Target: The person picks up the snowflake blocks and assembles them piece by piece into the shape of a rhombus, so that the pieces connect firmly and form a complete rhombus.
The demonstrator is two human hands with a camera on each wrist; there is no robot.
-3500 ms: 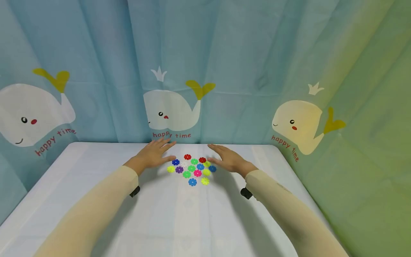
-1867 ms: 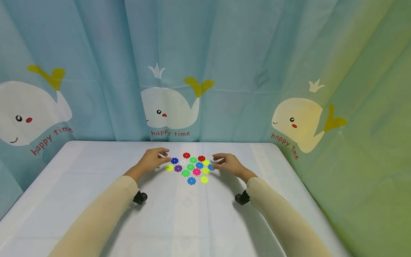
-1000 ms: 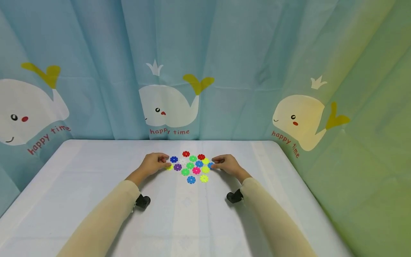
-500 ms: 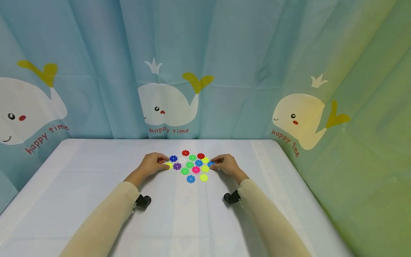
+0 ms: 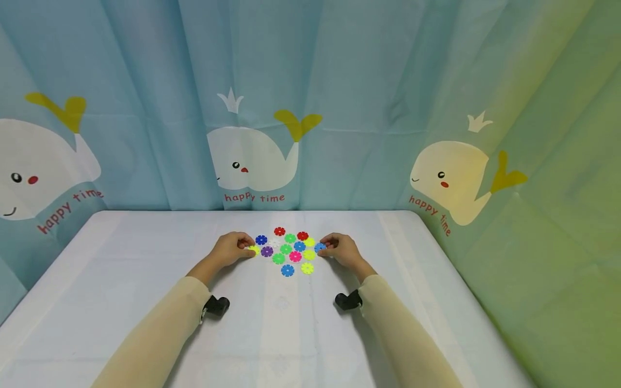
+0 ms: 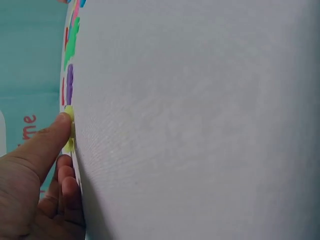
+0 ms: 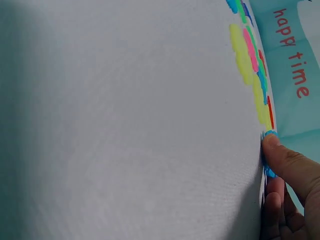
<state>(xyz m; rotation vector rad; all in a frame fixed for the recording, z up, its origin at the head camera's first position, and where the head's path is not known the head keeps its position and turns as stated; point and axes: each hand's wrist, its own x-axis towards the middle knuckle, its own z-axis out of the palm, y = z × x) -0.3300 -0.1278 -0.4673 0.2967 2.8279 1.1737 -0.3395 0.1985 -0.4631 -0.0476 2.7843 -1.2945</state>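
Observation:
My left hand [image 5: 230,250] is at the left edge of a cluster of notched, flower-shaped plastic discs. Its thumb and fingers pinch a yellow disc [image 5: 254,250], and the thumb [image 6: 50,137] lies over that disc in the left wrist view. On the opposite side, my right hand [image 5: 342,250] pinches a blue disc [image 5: 320,248] by its outer edge. The right wrist view has the thumb [image 7: 287,157] across the blue disc, with the other fingers curled beneath. Nearest the left hand are a dark blue disc [image 5: 261,240] and a purple disc [image 5: 267,251].
Between the hands, more discs lie flat on the white-clothed table [image 5: 281,334], among them a pink disc [image 5: 295,256], a red disc [image 5: 279,231] and a white disc [image 5: 275,243]. A blue whale-print curtain [image 5: 359,161] hangs behind the table's far edge.
Both hands came down from above the table to the cluster's two sides, and their spread fingers closed on the yellow and blue discs. The blue disc has shifted slightly right.

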